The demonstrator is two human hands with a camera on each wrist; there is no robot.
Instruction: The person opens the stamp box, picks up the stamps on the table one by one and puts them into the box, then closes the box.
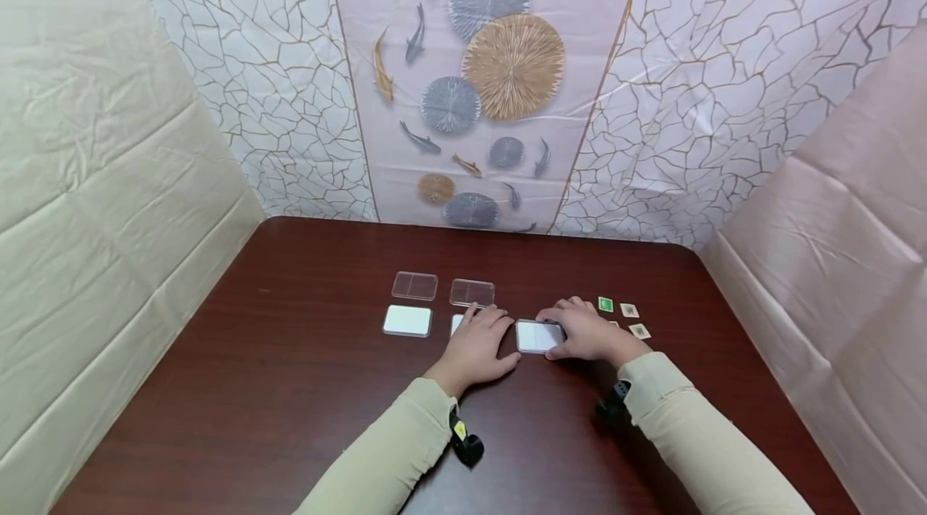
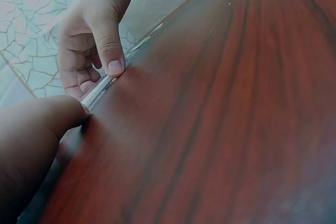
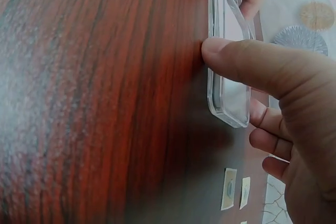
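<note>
Hands at a small clear case on a dark wooden counter [image 1: 326, 402]. The right hand [image 1: 585, 331] is closing thumb and fingers on opposite edges of the white-filled clear case [image 1: 536, 335], which is lying flat before it. The left hand [image 1: 474, 344] is spreading over a partly hidden white case [image 1: 455, 323], its thumb and forefinger parting widely near the clear case's left end; whether it is gripping anything cannot be told. Another white case [image 1: 407, 321] is lying farther left, with two clear covers [image 1: 415, 286] resting behind. Small paper squares [image 1: 629, 311] are lying to the right. The step in hand appears to be squaring the clear case's stacked layers; the next move is probably calling for even, gentle pressure along both edges.
</note>
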